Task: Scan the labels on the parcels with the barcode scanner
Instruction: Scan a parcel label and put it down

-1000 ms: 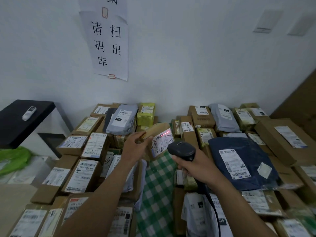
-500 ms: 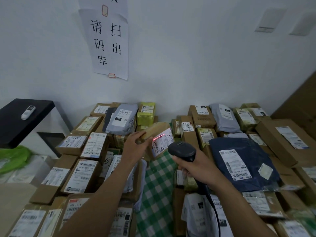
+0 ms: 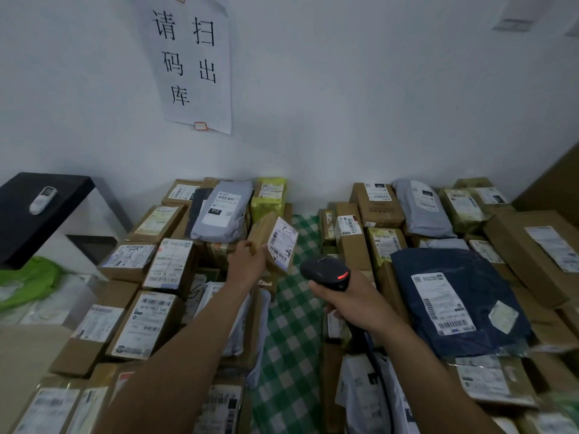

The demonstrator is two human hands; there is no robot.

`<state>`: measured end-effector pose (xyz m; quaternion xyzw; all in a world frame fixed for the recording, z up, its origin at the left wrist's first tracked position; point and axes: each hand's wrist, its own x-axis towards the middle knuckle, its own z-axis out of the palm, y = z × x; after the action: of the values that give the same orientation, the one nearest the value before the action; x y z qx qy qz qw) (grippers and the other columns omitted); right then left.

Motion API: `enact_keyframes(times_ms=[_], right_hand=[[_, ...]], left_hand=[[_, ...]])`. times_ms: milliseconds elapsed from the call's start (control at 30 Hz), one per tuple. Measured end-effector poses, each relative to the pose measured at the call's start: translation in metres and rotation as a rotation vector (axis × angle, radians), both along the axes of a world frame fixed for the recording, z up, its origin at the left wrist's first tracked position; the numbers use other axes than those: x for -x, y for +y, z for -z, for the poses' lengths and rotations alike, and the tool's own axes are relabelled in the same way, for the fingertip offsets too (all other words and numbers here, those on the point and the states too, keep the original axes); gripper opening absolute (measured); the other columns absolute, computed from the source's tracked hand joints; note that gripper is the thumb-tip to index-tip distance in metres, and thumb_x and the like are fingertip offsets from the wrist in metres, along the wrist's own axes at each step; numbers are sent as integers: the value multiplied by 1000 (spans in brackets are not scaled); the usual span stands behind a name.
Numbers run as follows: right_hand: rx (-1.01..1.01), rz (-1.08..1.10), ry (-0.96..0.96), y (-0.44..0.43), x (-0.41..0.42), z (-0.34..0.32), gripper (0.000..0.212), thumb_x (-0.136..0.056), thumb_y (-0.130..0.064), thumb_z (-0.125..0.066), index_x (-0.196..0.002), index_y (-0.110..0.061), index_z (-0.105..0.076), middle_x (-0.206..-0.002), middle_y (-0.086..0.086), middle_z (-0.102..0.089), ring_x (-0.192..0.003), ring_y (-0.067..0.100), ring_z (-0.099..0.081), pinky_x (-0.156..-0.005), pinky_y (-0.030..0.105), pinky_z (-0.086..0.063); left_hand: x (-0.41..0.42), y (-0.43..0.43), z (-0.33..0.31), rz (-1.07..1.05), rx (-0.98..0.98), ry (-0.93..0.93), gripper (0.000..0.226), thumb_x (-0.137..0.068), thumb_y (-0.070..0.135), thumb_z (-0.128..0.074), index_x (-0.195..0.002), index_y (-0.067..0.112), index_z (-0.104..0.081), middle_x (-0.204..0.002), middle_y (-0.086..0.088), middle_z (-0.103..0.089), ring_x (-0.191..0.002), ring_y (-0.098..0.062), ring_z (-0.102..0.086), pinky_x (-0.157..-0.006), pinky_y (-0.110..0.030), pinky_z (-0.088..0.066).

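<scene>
Grips small brown cardboard parcel (image 3: pixel 272 238) in left hand (image 3: pixel 247 266), white label (image 3: pixel 283 245) now free of red scan line; clasps black handheld barcode scanner (image 3: pixel 326 272) in right hand (image 3: pixel 354 305), near left hand. Suggests label read.

two bare forearms (image 3: pixel 194 333) reach in from the lower edge of the view, each ending in a bare hand: the left hand (image 3: pixel 247 266) and the right hand (image 3: pixel 354 305). both arms are uncovered from wrist to elbow; the upper arms lie outside the view.
</scene>
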<state>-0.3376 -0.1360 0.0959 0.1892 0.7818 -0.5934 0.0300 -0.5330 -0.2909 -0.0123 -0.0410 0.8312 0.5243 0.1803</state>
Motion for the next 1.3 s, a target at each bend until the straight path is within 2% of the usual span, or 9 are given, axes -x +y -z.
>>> enact_keyframes(times_ms=[233,367,467,533,700,867,1067,1133,1300], right_hand=[[8,6,-34,10,18,17,24,-95,-33,-75,-104,-48,-59,-103,-9,-75,-72,5,-71,-62,19,-55],[25,14,-53,15,25,24,26,-95,-32,-74,-104,-49,-56,-108,-10,-73,-75,4,-71,-59,16,-53],[29,21,-73,19,27,31,28,-94,-33,-75,-111,-48,-57,-111,-8,-73,-82,8,-72,-61,17,-53],[31,30,-91,21,27,34,33,-94,-32,-75,-122,-39,-59,-111,-7,-73,-79,6,-71,-60,16,-53],[43,52,-138,29,24,43,44,-94,-35,-75,-134,-33,-57,-107,-4,-75,-74,10,-72,-66,27,-57],[44,87,-141,36,13,47,44,-94,-37,-75,-135,-35,-59,-101,-5,-77,-75,12,-72,-71,31,-59],[99,188,-118,41,-14,38,36,-92,-35,-76,-126,-37,-64,-97,-7,-78,-70,8,-70,-65,24,-54],[103,226,-110,43,-27,34,34,-92,-34,-76,-125,-35,-66,-96,-6,-79,-69,7,-70,-64,23,-54],[88,295,-102,48,-70,28,33,-93,-37,-76,-124,-35,-66,-101,-2,-79,-70,13,-71,-67,28,-56]], left_hand=[[13,11,24,138,415,41,59,-105,55,-34,-148,14,-32,-146,-25,-41,-126,-47,-51,-106,-53,-42],[17,6,34,250,629,74,47,-100,49,-46,-132,15,-38,-133,-18,-58,-122,-42,-57,-103,-54,-46],[7,9,38,202,746,242,51,-97,41,-54,-139,14,-39,-139,-18,-51,-129,-40,-49,-103,-53,-42],[2,17,38,205,723,374,62,-96,42,-57,-151,21,-35,-147,-14,-43,-134,-37,-42,-104,-52,-40],[9,33,47,540,692,349,71,-94,62,-55,-157,40,-31,-171,-6,-9,-156,-33,-10,-123,-55,-18],[14,28,52,656,780,482,45,-104,42,-48,-149,34,-49,-169,-5,-24,-155,-36,-19,-124,-54,-23],[12,25,43,610,810,452,47,-99,30,-53,-146,25,-51,-163,-7,-35,-151,-35,-30,-120,-55,-31],[1,29,39,594,731,423,54,-98,33,-56,-150,23,-45,-165,-10,-31,-153,-35,-23,-123,-53,-26],[-84,46,19,604,347,438,48,-98,35,-67,-142,18,-57,-153,-3,-47,-138,-23,-45,-112,-35,-40]])
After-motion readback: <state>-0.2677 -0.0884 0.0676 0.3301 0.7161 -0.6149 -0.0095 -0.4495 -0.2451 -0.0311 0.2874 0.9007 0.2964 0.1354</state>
